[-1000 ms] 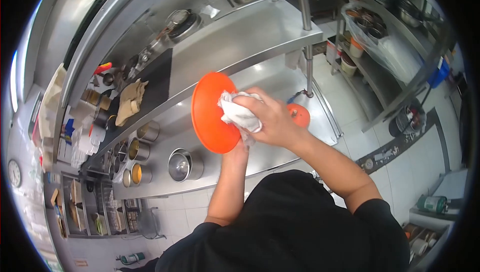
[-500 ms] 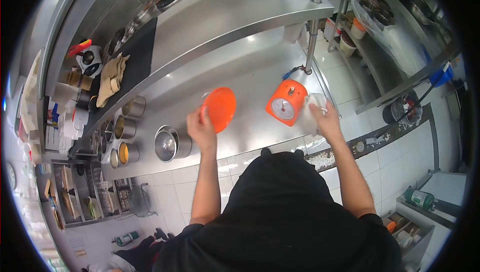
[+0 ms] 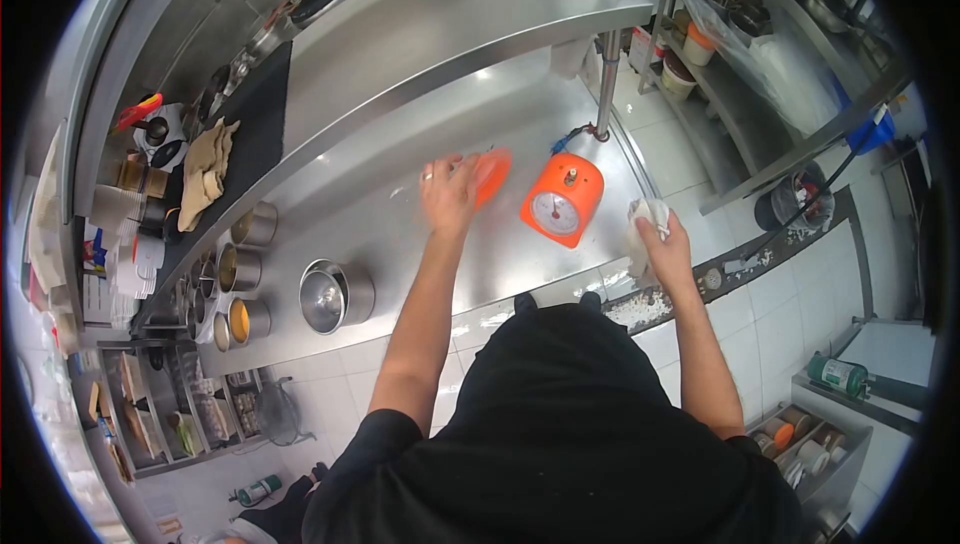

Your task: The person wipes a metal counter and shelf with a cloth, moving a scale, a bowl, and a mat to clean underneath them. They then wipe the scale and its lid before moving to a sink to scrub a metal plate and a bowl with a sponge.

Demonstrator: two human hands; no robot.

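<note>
My left hand (image 3: 450, 196) grips the orange scale pan (image 3: 492, 178) by its near edge and holds it steeply tilted over the steel counter (image 3: 420, 284). The pan is slightly blurred, and part of its edge is hidden by my fingers. To its right stands an orange kitchen scale (image 3: 564, 199) with a round white dial and a bare metal post on top. Beyond the counter's right edge, my right hand (image 3: 668, 252) is closed on a crumpled white cloth (image 3: 645, 219), apart from the scale.
Steel bowls (image 3: 330, 296) rest on the counter at the left, beside several metal containers (image 3: 248, 322). A raised steel shelf (image 3: 430, 14) on a post (image 3: 611, 74) runs above the back. Folded tan cloth (image 3: 208, 172) lies on a black mat. A bin (image 3: 795, 206) stands at right.
My left hand has carried the pan rightwards, closer to the scale, turning it from face-on to nearly edge-on. My right hand, with the cloth, has drawn away from the scale's side.
</note>
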